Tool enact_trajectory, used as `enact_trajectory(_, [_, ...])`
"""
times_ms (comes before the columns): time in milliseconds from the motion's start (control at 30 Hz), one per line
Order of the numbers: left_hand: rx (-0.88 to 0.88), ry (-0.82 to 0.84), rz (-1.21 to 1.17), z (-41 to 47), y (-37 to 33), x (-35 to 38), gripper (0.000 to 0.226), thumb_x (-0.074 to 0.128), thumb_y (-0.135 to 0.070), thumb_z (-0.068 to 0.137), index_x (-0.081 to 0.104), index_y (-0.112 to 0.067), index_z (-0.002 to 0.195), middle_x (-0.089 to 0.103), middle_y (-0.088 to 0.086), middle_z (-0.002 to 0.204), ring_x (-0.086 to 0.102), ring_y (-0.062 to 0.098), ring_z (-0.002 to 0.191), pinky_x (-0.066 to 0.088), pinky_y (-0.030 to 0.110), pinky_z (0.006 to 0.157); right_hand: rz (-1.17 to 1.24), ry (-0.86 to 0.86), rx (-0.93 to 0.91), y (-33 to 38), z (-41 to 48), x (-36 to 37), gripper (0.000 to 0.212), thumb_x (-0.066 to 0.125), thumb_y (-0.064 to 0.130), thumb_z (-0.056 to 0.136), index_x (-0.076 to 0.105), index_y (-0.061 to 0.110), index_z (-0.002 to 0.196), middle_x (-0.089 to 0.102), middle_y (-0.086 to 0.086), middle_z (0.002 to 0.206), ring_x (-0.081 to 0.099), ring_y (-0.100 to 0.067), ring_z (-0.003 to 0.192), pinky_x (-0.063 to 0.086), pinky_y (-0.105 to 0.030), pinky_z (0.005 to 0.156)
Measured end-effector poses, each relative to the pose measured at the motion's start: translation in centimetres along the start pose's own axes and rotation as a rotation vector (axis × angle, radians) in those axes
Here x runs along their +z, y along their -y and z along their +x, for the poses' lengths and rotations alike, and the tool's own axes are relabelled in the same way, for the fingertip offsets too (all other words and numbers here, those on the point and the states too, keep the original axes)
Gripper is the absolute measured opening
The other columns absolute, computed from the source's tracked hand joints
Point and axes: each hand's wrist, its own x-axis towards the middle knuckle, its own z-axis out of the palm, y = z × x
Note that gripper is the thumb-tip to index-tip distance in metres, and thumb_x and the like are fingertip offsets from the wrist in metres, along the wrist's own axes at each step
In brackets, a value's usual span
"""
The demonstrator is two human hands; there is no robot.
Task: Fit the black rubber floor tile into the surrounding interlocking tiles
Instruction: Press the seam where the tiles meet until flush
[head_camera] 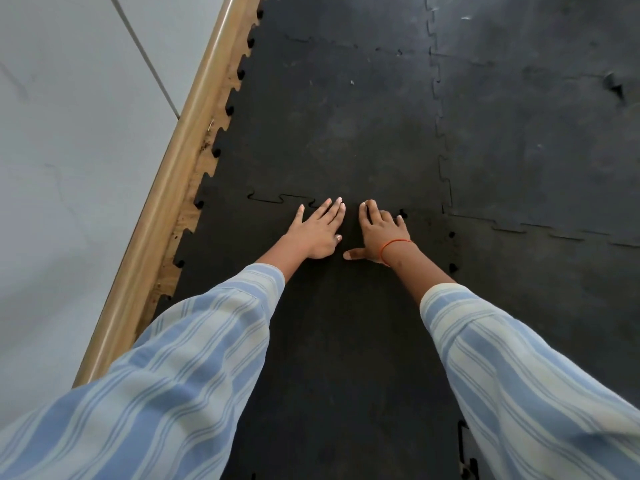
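- The black rubber floor tile [332,334] lies flat on the floor, directly below the person, with its far toothed edge running under both hands.
- That far edge meets the next tile [332,126] ahead along a jigsaw seam [277,198]; left of the hands the seam shows as a thin open line.
- Small gaps show at the right edge of the tile, where it meets the neighbouring tiles [540,161] on the right.
- The left hand [317,232] is flat and palm-down on the tile, fingers extended toward the seam, thumb tucked inward. The grip is released; it holds nothing.
- The right hand [381,233] is also palm-down just beside the left, fingers reaching the seam, thumb pointing left. The grip is released; it holds nothing. A red thread [393,244] circles the wrist.
- Both arms reach forward, nearly straight, in blue-and-white striped sleeves [194,358].
- To the left, the tile teeth end short of a wooden skirting [180,161] at the foot of a grey wall [69,133].
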Motion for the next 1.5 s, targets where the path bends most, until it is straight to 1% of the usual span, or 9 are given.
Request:
enact_trajectory(200, [0.008, -0.026, 0.0, -0.3, -0.2, 0.1, 0.067, 0.03, -0.032, 0.102, -0.011, -0.016, 0.152, -0.017, -0.002, 0.16, -0.014, 0.014, 0.147, -0.003, 0.056, 0.115, -0.002, -0.053, 0.006, 0.2, -0.5, 0.2, 0.111, 0.064, 0.059, 0.079, -0.003, 0.011, 0.153, -0.004, -0.011, 0.161, 0.013, -0.032, 0.146, 0.024, -0.046, 0.115])
enact_trajectory(367, [-0.011, 0.021, 0.042, -0.4, -0.4, -0.6, 0.068, 0.031, -0.034, 0.102, -0.011, -0.017, 0.152, -0.018, -0.003, 0.16, -0.014, 0.015, 0.147, -0.002, 0.056, 0.115, -0.002, -0.007, 0.02, 0.2, -0.5, -0.3, 0.112, 0.061, 0.063, 0.078, -0.006, 0.014, 0.153, -0.007, -0.008, 0.162, 0.008, -0.032, 0.147, 0.014, -0.049, 0.118])
enact_trajectory(533, [-0.014, 0.0, 0.033, -0.8, -0.7, -0.5, 0.069, 0.035, -0.031, 0.101, -0.009, -0.015, 0.152, -0.016, -0.002, 0.161, -0.012, 0.015, 0.148, -0.001, 0.055, 0.115, -0.006, -0.051, 0.028, 0.3, -0.8, 0.2, 0.112, 0.067, 0.058, 0.077, -0.003, 0.015, 0.153, -0.005, -0.009, 0.161, 0.014, -0.033, 0.145, 0.027, -0.049, 0.112])
enact_trajectory(800, [-0.036, 0.081, 0.06, -0.5, -0.7, -1.3, 0.073, 0.035, -0.036, 0.1, -0.013, -0.017, 0.151, -0.02, -0.003, 0.159, -0.014, 0.015, 0.147, -0.003, 0.056, 0.115, -0.026, 0.046, 0.006, 0.2, -0.2, -0.7, 0.114, 0.065, 0.06, 0.078, -0.007, 0.012, 0.153, -0.009, -0.009, 0.161, 0.008, -0.032, 0.147, 0.021, -0.049, 0.115])
enact_trajectory(933, [-0.058, 0.056, -0.005, -0.9, -1.4, -0.9, 0.076, 0.039, -0.035, 0.1, -0.013, -0.013, 0.151, -0.019, 0.0, 0.16, -0.014, 0.016, 0.147, 0.0, 0.054, 0.116, 0.097, -0.085, -0.024, -0.5, -1.7, 0.7, 0.102, 0.062, 0.057, 0.081, 0.004, 0.014, 0.154, -0.003, -0.005, 0.162, 0.008, -0.029, 0.147, 0.021, -0.046, 0.116])
enact_trajectory(1033, [-0.063, 0.082, -0.032, -0.8, -1.3, -0.8, 0.077, 0.038, -0.035, 0.1, -0.016, -0.014, 0.15, -0.023, -0.002, 0.159, -0.017, 0.014, 0.147, 0.001, 0.052, 0.117, 0.223, -0.323, 0.159, -2.7, -5.8, 5.6, 0.093, 0.042, 0.069, 0.085, 0.011, 0.014, 0.153, 0.002, -0.004, 0.162, 0.001, -0.024, 0.149, 0.008, -0.046, 0.118])
enact_trajectory(1133, [-0.053, 0.094, -0.051, -0.6, -1.0, -0.7, 0.077, 0.037, -0.036, 0.1, -0.018, -0.016, 0.15, -0.025, -0.004, 0.158, -0.018, 0.013, 0.146, -0.001, 0.051, 0.117, 0.36, -0.454, 0.481, -5.1, -9.3, 9.0, 0.101, 0.034, 0.076, 0.081, 0.012, 0.009, 0.153, 0.006, -0.013, 0.161, 0.006, -0.032, 0.148, 0.011, -0.048, 0.119])
enact_trajectory(1333, [-0.054, 0.094, -0.091, 0.0, -0.8, -0.2, 0.078, 0.038, -0.036, 0.099, -0.019, -0.019, 0.15, -0.027, -0.006, 0.157, -0.02, 0.013, 0.146, -0.004, 0.052, 0.116, 0.636, -0.423, 0.76, -4.0, -7.7, 6.6, 0.109, 0.059, 0.07, 0.074, 0.021, -0.002, 0.146, 0.034, -0.026, 0.143, 0.035, -0.04, 0.129, 0.033, -0.045, 0.106])
enact_trajectory(1500, [-0.07, 0.098, -0.118, 0.3, -0.9, -0.2, 0.077, 0.038, -0.033, 0.099, -0.019, -0.02, 0.15, -0.026, -0.006, 0.157, -0.02, 0.013, 0.145, -0.006, 0.054, 0.115, 1.228, -0.346, 0.866, -9.1, -5.4, 3.9, 0.095, 0.081, 0.05, 0.067, 0.038, 0.0, 0.136, 0.044, -0.021, 0.139, 0.046, -0.037, 0.127, 0.043, -0.048, 0.103])
